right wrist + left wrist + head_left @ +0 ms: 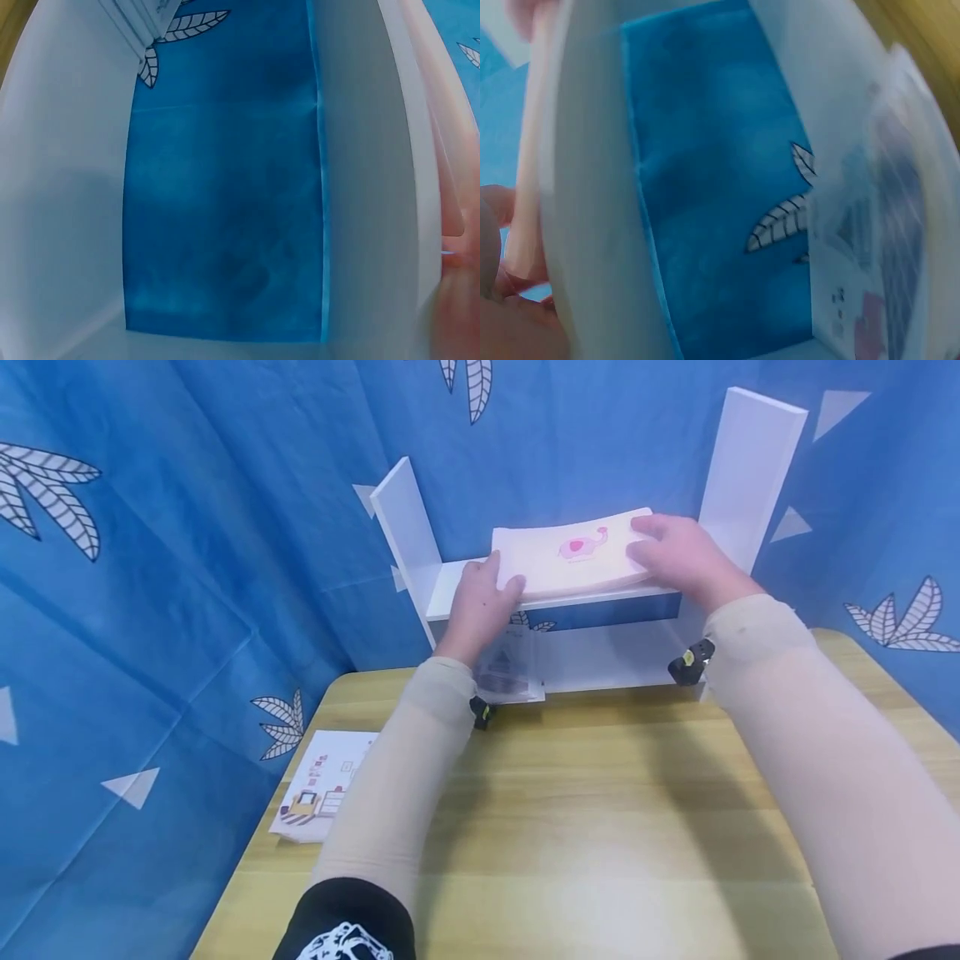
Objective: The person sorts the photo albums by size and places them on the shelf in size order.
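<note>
A flat white pack (540, 560) with a pink elephant printed on top lies along the upper board of a white shelf (450, 593). My left hand (480, 606) grips its left end, thumb at the front edge. At the right end my right hand (686, 556) holds it, with fingertips over the printed face. In the left wrist view, the pack's pale pink edge (531, 165) shows beyond the board, beside my fingers. The right wrist view catches the pack's other end (439, 127) and part of my right hand at the frame's edge.
Clear-wrapped printed packs (513, 664) stand at the left of the shelf's lower board (607, 656). Another white pack (330, 785), printed with room furniture, lies on the wooden table (570, 827) at left. White side panels (750, 477) rise at both shelf ends, before a blue curtain (247, 527).
</note>
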Demonstrator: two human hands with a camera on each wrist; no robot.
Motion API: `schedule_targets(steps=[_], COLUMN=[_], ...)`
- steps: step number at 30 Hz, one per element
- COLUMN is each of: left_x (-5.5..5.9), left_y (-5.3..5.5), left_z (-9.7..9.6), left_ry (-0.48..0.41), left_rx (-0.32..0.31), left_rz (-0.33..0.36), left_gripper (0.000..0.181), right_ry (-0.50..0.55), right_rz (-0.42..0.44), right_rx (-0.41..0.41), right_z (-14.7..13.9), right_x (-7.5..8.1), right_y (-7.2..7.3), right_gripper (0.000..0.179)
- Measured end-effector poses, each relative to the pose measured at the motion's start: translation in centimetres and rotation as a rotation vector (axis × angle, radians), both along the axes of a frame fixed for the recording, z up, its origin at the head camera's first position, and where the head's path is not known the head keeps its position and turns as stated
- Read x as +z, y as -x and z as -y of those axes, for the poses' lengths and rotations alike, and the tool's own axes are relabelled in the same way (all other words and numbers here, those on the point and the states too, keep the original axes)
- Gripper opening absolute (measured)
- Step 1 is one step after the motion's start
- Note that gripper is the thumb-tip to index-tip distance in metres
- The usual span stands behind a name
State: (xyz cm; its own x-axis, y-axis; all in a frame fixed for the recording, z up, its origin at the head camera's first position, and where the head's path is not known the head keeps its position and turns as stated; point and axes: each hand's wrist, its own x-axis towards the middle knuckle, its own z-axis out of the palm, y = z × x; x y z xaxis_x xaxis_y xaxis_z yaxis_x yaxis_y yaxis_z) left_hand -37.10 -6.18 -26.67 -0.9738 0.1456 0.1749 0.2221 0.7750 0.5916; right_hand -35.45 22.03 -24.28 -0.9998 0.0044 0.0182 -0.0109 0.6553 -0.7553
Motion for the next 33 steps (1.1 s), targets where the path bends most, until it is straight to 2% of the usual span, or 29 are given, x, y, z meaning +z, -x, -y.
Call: schedule_targets(steps=[6,11,19,23,27,33], left_x=[-1.2,-2.0,-2.5,-2.5,-2.5,-2.8], left_y=[-0.2,-0.3,-0.2,-0.1,-0.2,-0.6], left_z=[0.4,0.9,1.2,1.3,1.4,1.9], left_ry=[0.258,0.372,0.442,0.461,0.454,0.397], left_rx=[-0.014,-0.028,-0.049,-0.055,-0.051,-0.057], left_rz=[-0.153,-0.241,-0.278,-0.292,-0.297,-0.325], left_gripper=[0.063,0.065,0.071,0.074,0.073,0.070], right_ry=[-0.027,-0.068,-0.158,-0.270,-0.366,-0.360], right_rz=[-0.003,-0.034,-0.086,-0.119,-0.138,-0.167], right_rx=[-0.046,-0.047,-0.031,-0.013,-0.002,-0.017], right_z=[0.0,0.1,0.4,0.5,0.7,1.1], right_x=[-0.1,-0.5,-1.0,-1.1,-1.3,-1.6], right_y=[-0.1,0.2,0.4,0.3,0.2,-0.2], right_gripper=[0.062,0.062,0.062,0.061,0.061,0.061])
